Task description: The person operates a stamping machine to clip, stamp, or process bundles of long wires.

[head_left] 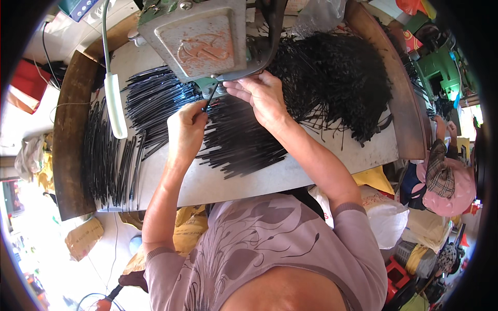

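My left hand (188,127) is closed in a pinch on a thin black rod (210,98), whose upper end reaches the underside of a grey press-like machine (199,44). Close by on the right, my right hand (262,98) is raised to the machine's working point with its fingers bent together. Whatever lies between those fingertips is hidden. Beneath both hands, a bundle of loose black rods (238,140) lies on the pale metal tabletop (249,184). More rods (155,103) are stacked left of my left hand.
A dense black heap (337,78) covers the table's right side. Curved wooden boards (75,135) edge the table. A white tubular lamp (115,106) hangs at the left. Another person in pink (448,186) sits far right beside a green machine (441,72).
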